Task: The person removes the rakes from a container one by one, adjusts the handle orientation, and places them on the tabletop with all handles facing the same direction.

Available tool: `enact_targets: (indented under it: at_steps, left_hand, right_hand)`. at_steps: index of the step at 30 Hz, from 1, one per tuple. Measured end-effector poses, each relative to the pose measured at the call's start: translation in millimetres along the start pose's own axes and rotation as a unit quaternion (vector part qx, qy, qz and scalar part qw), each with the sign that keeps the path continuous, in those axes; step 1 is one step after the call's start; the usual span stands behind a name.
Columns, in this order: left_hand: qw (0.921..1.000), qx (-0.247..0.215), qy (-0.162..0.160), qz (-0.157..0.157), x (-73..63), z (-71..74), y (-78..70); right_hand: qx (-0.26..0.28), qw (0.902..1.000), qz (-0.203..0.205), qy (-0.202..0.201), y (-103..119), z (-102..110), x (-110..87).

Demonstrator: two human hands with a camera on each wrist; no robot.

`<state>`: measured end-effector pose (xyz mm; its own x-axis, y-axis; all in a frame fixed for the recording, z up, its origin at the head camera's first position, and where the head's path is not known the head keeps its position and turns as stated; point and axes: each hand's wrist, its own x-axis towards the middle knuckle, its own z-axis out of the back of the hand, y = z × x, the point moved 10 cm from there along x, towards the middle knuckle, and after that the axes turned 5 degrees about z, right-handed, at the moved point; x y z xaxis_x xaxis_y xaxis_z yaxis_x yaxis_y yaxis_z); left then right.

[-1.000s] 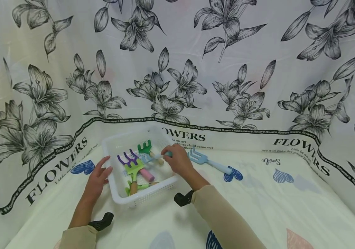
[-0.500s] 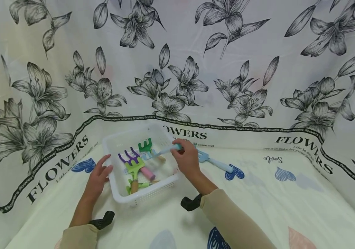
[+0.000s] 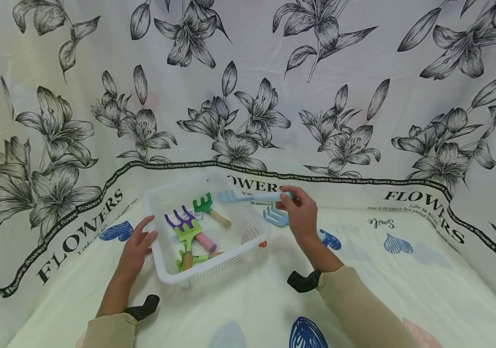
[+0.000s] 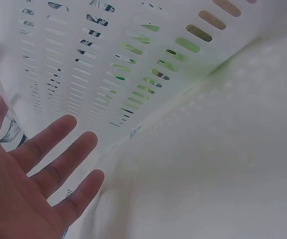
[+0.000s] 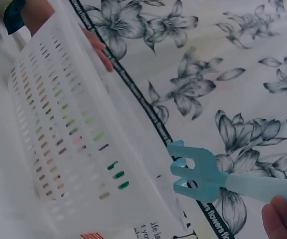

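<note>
My right hand (image 3: 302, 217) pinches the end of the handle of a light blue toy hand rake (image 3: 258, 197), its tines pointing left over the far right rim of a white perforated basket (image 3: 167, 279). At the basket's left rim is my left hand (image 3: 134, 250), holding it at the edge; several of its fingers (image 4: 69, 164) spread along the outer wall in the left wrist view. Inside the basket lie a dark green rake (image 3: 203, 204), a purple rake (image 3: 181, 222) with a pink handle and a lime green rake (image 3: 188, 233) with a wooden handle.
Another light blue rake (image 3: 276, 217) lies on the cloth right of the basket, partly hidden by my right hand. A further light green tool (image 3: 201, 259) is in the basket's near part. A flower-printed curtain (image 3: 339, 145) rises behind.
My right hand has lifted the light blue rake up from inside the basket and moved it right, past the rim. The left hand has stayed at the basket's left edge.
</note>
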<state>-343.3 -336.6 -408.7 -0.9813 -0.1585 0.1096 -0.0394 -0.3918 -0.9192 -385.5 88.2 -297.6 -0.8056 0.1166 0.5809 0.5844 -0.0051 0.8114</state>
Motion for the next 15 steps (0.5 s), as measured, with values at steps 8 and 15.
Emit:
enact_targets:
  at_steps: [8,15]
  left_hand:
    - [1.0000,0.001,-0.001,-0.005,2.8,1.6,2.8]
    - [1.0000,0.000,-0.004,-0.003,2.1,0.1,2.2]
  right_hand:
    - [-0.033,0.9991,0.000,-0.029,25.4,39.9,-6.2]
    - [-0.115,0.9926,-0.029,-0.025,1.7,64.8,-22.1]
